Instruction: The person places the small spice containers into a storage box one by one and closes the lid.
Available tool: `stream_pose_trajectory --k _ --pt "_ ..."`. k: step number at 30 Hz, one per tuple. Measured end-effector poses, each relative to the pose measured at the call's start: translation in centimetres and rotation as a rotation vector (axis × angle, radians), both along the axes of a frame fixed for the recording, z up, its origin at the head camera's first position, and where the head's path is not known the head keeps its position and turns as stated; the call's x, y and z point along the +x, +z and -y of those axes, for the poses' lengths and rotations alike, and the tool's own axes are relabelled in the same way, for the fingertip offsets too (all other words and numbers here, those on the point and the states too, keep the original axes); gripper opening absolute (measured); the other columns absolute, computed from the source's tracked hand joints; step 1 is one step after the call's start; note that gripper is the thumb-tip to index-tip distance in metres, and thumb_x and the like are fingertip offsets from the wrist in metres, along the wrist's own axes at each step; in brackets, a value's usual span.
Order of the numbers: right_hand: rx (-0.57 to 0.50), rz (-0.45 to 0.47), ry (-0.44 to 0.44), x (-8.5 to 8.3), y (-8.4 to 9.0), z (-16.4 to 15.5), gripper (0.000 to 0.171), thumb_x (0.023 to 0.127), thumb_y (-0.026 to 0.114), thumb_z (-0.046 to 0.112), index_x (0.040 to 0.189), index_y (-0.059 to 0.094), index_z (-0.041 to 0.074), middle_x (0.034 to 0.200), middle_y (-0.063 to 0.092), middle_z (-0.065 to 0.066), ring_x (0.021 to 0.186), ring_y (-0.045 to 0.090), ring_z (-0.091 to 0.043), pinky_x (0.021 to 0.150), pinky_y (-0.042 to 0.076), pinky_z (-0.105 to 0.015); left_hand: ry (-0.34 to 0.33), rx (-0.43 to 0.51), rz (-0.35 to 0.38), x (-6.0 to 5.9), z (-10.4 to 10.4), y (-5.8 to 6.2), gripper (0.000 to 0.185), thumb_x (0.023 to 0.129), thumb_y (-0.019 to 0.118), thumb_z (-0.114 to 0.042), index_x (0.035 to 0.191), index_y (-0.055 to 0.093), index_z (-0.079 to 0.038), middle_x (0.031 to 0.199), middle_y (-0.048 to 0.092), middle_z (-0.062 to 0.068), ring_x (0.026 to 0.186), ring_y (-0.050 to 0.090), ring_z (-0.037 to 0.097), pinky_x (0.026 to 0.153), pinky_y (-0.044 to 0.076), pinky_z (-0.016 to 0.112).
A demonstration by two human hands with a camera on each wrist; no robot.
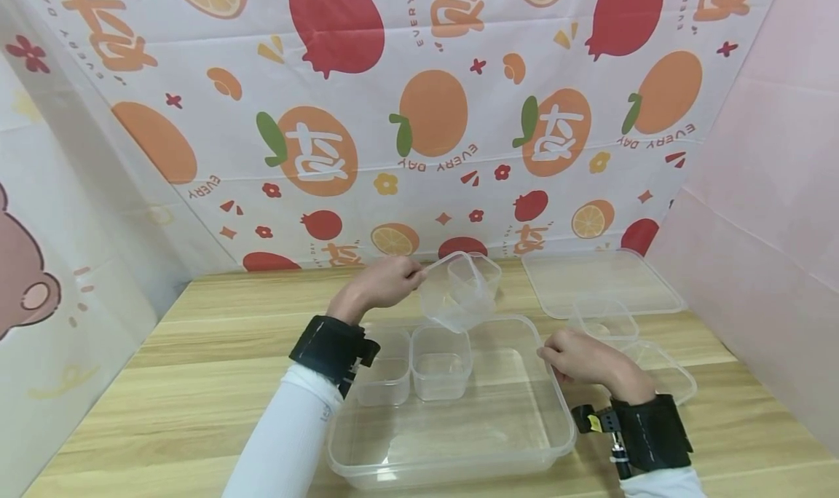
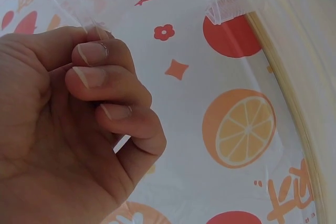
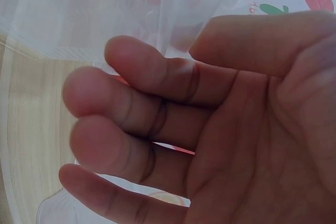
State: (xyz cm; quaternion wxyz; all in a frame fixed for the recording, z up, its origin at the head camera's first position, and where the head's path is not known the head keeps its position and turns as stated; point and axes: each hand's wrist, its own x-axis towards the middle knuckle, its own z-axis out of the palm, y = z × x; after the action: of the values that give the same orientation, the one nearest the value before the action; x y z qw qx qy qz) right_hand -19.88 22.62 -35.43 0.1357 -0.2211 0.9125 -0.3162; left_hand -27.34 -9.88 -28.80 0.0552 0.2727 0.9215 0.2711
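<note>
We pinch small clear tubs in our left hand, lifted | our right hand curls on the big clear tray's rim, tubs above-left of it.

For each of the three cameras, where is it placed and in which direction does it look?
Head: worn on the head, facing forward and down at the wooden table; both forearms show, the left hand lifting a small clear container over the large clear tray, the right hand at the tray's rim.
Left wrist: looks along the palm at curled fingers pinching clear plastic.
Right wrist: looks along the palm at blurred fingers against clear plastic.
Shared: the fruit-print backdrop appears in all views.
</note>
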Motion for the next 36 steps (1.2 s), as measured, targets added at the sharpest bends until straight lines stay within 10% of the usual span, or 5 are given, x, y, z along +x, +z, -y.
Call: stream_pose_trajectory --k 36 --pt "0.017 -0.017 -0.012 0.1 0.1 0.1 0.04 0.101 0.049 0.007 0.062 0.055 0.009 0.052 0.042 0.007 0.047 0.037 -0.008 0.049 0.031 -0.025 -0.124 0.039 0.057 0.4 -1.8 0.3 0.021 0.106 0.053 -0.014 0.1 0.068 0.0 0.068 0.042 0.001 0.059 0.04 0.014 0.06 0.037 0.028"
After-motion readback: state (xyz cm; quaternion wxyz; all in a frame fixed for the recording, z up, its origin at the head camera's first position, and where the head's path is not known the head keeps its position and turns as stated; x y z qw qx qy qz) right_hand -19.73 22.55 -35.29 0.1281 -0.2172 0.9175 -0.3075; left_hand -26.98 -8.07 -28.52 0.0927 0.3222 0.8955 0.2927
